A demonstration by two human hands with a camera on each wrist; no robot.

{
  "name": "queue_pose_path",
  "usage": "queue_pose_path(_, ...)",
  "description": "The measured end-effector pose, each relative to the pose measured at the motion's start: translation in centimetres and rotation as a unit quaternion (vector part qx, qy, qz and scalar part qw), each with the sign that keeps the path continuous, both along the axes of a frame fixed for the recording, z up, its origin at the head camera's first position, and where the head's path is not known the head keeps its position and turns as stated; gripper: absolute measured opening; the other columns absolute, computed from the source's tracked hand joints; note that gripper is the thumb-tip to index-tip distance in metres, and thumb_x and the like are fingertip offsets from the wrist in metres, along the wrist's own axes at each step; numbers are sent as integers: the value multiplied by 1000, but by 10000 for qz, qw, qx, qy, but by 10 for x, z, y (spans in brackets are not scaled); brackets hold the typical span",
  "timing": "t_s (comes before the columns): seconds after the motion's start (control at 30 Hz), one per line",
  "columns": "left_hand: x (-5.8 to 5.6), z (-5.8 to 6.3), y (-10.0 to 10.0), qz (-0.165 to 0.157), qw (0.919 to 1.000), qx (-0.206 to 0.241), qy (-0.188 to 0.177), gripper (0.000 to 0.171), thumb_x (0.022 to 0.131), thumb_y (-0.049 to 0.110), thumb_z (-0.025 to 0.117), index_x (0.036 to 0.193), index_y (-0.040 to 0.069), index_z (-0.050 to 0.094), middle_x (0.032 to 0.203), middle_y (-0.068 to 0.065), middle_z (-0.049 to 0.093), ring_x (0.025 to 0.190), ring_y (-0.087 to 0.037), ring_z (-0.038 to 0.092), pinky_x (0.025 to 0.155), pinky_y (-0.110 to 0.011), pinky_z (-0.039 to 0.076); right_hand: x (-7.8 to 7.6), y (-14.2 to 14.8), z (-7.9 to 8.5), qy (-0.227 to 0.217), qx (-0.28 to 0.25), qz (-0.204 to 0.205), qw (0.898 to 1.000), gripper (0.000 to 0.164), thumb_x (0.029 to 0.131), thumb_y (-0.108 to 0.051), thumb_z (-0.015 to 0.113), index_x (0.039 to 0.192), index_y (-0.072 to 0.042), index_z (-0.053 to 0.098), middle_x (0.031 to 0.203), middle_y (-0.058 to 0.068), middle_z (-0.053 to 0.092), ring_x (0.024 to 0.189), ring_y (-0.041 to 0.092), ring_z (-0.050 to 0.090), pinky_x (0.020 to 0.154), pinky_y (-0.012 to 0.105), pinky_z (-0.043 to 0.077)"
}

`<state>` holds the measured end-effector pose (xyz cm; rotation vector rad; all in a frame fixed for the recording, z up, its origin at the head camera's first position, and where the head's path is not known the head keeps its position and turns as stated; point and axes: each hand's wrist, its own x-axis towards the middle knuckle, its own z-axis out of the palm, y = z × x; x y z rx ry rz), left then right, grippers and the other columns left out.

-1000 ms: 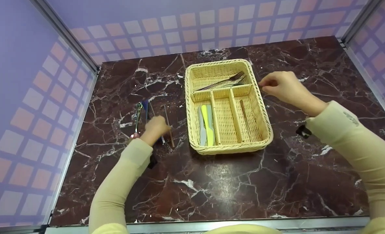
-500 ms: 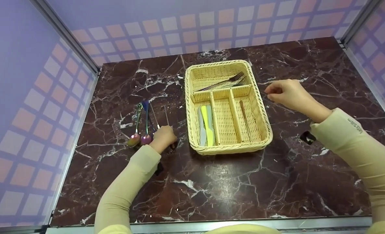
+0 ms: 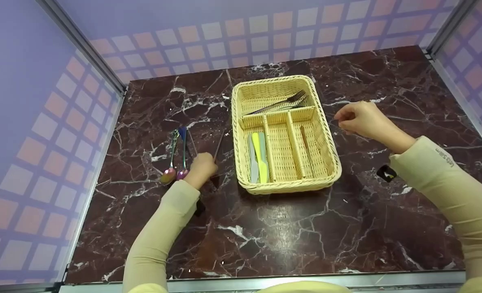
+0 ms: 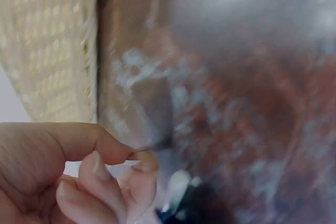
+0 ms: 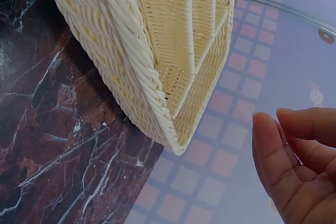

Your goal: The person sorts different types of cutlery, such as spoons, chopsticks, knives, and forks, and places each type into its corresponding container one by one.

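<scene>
From where I stand, the left hand (image 3: 203,166) holds a narrow pinch, thumb against forefinger, on a slim utensil (image 3: 219,144). The utensil's dark shaft projects beyond the hand, slanting toward the near-left side of the wicker basket (image 3: 287,188). Its type cannot be told: the left wrist view is blurred at the pinch. Whether it is clear of the marbled countertop (image 3: 273,234) cannot be told either.

The right hand (image 3: 360,118) is at the basket's other side, apart from the rim, fingers loosely bent, thumb and forefinger tips close together, holding nothing.

To handle the utensil well:

1. Press the pads squarely on the shaft; so thin a piece may well roll or pivot under a light pinch.
2. Raise it straight up before any sideways travel. A thin shaft (image 3: 193,140) and two iridescent spoons, an outer spoon (image 3: 168,176) and an inner spoon (image 3: 182,173), lie close by and could be dragged.
3. Mind the projecting end at the raised wicker rim; a low pass would probably catch it.
4. Align the shaft lengthwise before release, without disturbing the yellow-green knife (image 3: 262,160) inside.
</scene>
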<state>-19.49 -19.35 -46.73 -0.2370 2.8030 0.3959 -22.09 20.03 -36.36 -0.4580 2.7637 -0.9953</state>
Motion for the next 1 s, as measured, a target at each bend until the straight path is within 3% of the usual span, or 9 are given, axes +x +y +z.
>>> queue_pose_path(0.1,-8,9,-8,79,9989,152,431,12,75,9,56,68,0,59,85,-22,65,77,-34,62,66,-44,50,0,-3,-2,-6,-1,0,10000,20,80,-1,56,97,6,64,76,15,64,55,8,55,48,20,43)
queue_pose_path(0.2,-15,25,-12,269,9970,276,677,15,76,8,53,72,-3,61,90,-25,65,80,-35,62,69,-44,50,0,-7,-3,89,57,45,9999,19,81,-2,57,96,5,65,75,15,64,53,7,53,48,22,43)
queue_pose_path(0.33,-17,51,-10,335,9932,308,1070,15,79,8,52,73,-3,59,94,-27,64,83,-37,61,74,-48,49,-1,-18,-5,844,153,387,9956,17,79,0,57,93,4,66,73,13,64,54,12,52,54,27,44)
queue_pose_path(0.53,-21,83,9,-114,9888,297,1457,15,83,8,51,73,-2,59,77,-19,61,62,-28,50,63,-45,48,-6,-41,-6,2510,7,1284,9594,16,77,9,59,93,8,65,84,19,63,74,29,59,68,40,50)
queue_pose_path(0.67,-24,94,30,-852,9772,-50,1947,16,84,6,50,82,-5,61,81,-22,63,69,-37,60,63,-47,50,-9,-58,-3,3157,15,1680,9339,18,78,9,60,96,7,64,92,19,62,83,32,59,76,41,50)
queue_pose_path(0.73,-23,95,41,-1435,9583,-416,2438,14,85,5,50,83,-6,59,82,-23,63,69,-38,62,61,-47,51,-11,-66,-1,3382,50,1863,9224,18,78,8,60,96,7,63,94,19,61,87,33,58,80,41,49)
queue_pose_path(0.83,-21,95,56,-2392,9120,-1123,3136,12,85,-2,48,81,-6,59,79,-21,61,63,-34,62,54,-42,52,-14,-76,5,3510,184,2026,9140,19,78,9,59,97,8,63,94,21,60,88,34,57,81,41,48)
queue_pose_path(0.9,-19,96,64,-3013,8746,-1672,3410,12,85,-6,47,81,-5,58,77,-17,60,60,-28,61,49,-37,51,-15,-81,9,3359,267,2048,9190,20,78,9,59,98,8,63,94,21,59,88,35,57,82,41,48)
queue_pose_path(1.0,-17,97,73,-3780,8309,-2238,3416,14,88,-4,46,83,-1,58,76,-12,57,63,-22,58,48,-31,50,-19,-84,12,2805,384,2118,9354,22,77,9,61,99,9,63,93,21,60,87,35,58,81,42,48)
